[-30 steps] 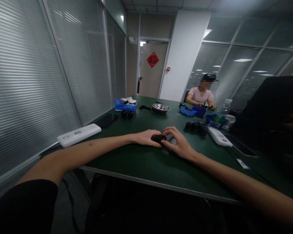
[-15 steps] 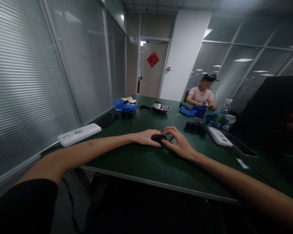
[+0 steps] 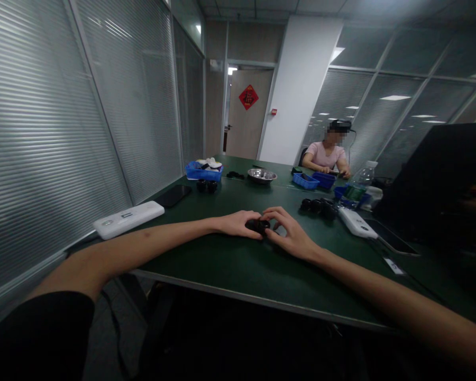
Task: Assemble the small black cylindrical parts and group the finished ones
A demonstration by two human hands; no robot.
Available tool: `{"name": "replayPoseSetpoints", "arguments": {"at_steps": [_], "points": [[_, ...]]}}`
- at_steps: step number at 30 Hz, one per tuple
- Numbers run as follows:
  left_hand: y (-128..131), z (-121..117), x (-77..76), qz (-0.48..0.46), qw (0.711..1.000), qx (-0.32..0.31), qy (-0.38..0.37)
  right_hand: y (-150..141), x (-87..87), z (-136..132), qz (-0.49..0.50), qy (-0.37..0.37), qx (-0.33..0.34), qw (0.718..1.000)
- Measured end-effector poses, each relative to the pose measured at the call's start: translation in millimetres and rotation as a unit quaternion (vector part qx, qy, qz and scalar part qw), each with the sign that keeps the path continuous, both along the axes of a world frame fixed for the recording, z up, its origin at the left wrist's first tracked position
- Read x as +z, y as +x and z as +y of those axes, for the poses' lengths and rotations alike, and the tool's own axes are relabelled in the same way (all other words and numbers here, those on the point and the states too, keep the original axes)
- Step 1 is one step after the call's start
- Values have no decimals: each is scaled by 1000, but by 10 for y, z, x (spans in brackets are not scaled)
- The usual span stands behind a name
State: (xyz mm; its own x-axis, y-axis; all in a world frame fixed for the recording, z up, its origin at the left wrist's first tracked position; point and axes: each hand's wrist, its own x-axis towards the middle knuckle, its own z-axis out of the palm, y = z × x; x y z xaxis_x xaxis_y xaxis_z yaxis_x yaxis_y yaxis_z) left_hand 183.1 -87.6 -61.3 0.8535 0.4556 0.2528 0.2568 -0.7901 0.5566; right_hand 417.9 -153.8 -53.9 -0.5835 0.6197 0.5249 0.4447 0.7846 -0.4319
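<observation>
A small glossy black object point(image 3: 256, 226) with a rounded shape lies low over the green table point(image 3: 206, 259), between my two hands. My left hand point(image 3: 238, 224) is closed around its left side, thumb on the near edge and fingers on the far edge. From the right, my right hand point(image 3: 287, 233) curves its thumb and index finger onto the object's right end. Its other fingers are bent, with a gap under the palm. What kind of object it is I cannot make out.
A metal bowl point(image 3: 262, 175) sits beyond my hands, a filled blue basket point(image 3: 204, 170) to its left. Black round parts point(image 3: 317, 206), a bottle point(image 3: 357, 185) and a white power bank point(image 3: 357, 222) are on the right. Another white device point(image 3: 129, 219) lies left. A person point(image 3: 327, 153) sits across.
My right thumb and index finger have shifted slightly left against the black object's right end. My left hand keeps its grip in the same place.
</observation>
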Motion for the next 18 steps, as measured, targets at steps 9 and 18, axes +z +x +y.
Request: {"name": "replayPoseSetpoints", "arguments": {"at_steps": [9,18], "points": [[-14,-17,17,0,1000,-6,4,-5,-16,12,10,0,-23,1000],[-9,-45,48,6,1000,1,-9,-3,3,-5,-2,-2,-1,1000]]}}
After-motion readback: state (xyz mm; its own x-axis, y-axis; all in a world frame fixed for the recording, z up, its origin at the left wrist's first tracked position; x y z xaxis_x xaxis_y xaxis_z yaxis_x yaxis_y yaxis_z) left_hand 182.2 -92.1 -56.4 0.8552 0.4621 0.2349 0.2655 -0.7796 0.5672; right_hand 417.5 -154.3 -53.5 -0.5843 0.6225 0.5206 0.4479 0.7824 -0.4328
